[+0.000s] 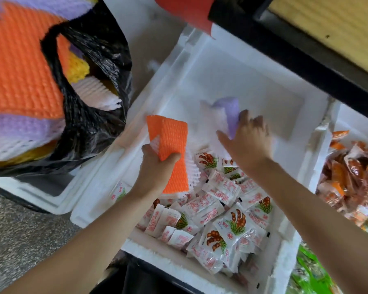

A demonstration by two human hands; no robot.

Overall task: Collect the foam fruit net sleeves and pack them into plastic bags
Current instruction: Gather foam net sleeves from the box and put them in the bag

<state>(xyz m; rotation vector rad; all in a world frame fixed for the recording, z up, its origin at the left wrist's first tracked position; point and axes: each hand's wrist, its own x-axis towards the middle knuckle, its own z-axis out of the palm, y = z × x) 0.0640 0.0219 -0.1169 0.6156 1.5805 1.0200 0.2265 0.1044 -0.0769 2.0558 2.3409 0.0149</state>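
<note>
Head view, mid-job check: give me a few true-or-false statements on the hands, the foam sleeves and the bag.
1. The left hand grips an orange sleeve. True.
2. The right hand is inside the black bag. False: it touches a purple sleeve in the white foam box.
3. The black bag already holds sleeves. True.
4. The white foam box holds only sleeves. False: snack packets fill its near part.
</note>
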